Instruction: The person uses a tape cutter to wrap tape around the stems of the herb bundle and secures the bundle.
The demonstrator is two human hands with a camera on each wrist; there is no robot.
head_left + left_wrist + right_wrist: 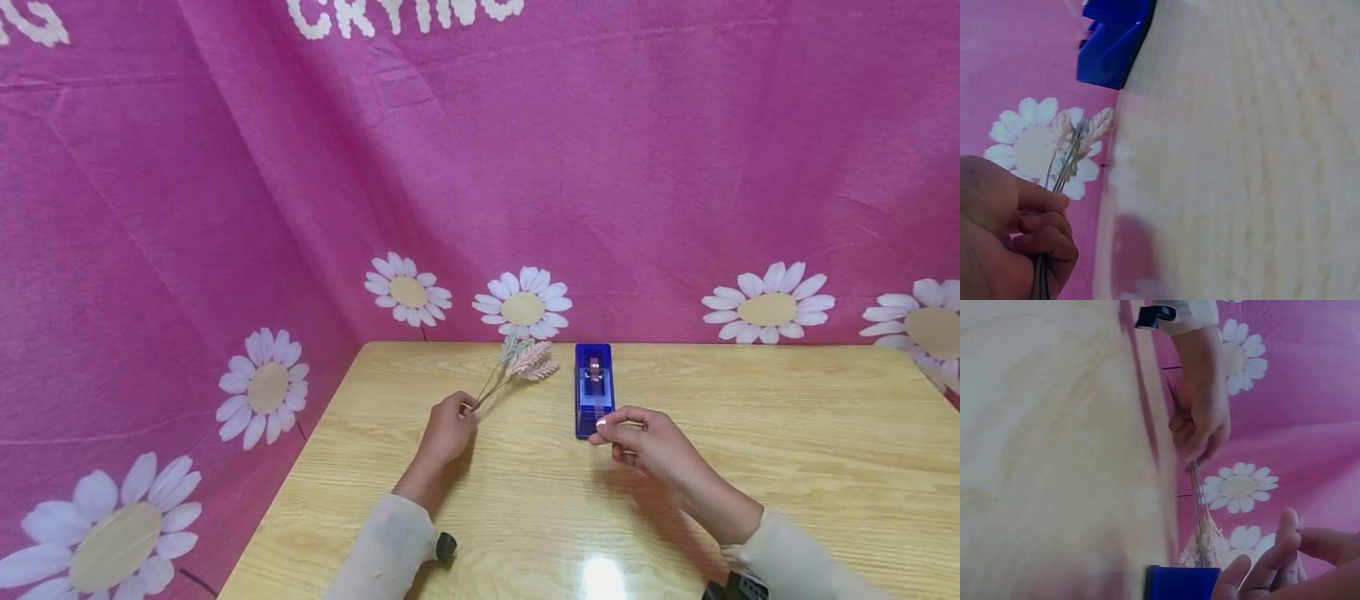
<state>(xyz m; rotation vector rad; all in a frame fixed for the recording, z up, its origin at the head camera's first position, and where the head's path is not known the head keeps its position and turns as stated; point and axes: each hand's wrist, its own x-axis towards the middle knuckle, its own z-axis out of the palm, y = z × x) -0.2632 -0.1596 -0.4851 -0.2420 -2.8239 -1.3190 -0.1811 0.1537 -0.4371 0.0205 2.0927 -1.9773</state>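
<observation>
Holding the sprigs [532,360] over the bench [525,500], left of the blue dispenser [594,392], my left fingers [1054,240] could let them fan apart by slackening; near its closer end my right fingers [1272,562] bend, whether pinching anything I cannot tell.
</observation>
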